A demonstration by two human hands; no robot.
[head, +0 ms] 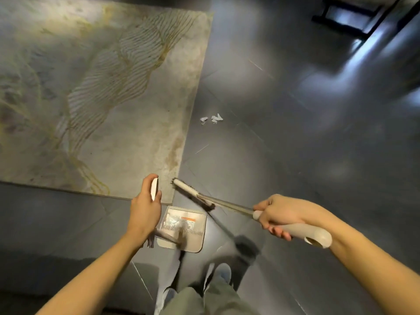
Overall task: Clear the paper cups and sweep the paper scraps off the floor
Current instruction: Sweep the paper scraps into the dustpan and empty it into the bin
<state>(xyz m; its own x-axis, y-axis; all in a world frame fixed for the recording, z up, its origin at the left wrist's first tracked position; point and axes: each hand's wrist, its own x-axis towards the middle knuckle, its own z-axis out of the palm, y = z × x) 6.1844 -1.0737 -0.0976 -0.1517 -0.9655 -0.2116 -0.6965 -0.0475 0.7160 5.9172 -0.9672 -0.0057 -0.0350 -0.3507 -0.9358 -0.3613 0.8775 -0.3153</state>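
**Both hands clamped: broom on the right, dustpan on the left**

Fingers of the right hand (276, 215) were curled round the beige grip of the broom (193, 194). Its shaft ran forward and left to the brush head just beyond the dustpan's far edge. The left hand (145, 208) was wrapped round the top of the upright dustpan handle (155, 189). The dustpan (184, 233) lay below it on the floor (295, 155), with crumpled paper (175, 221) already inside.

A few white paper scraps (211, 119) lay well ahead of the brush head, on bare tile just beside the right edge of the rug (91, 87). The rug's near corner sat close to the dustpan. To the right of the scraps the dark tile ran open, as far as a dark furniture frame (347, 17) at the far right. The person's shoes (221, 273) stood just behind the dustpan.
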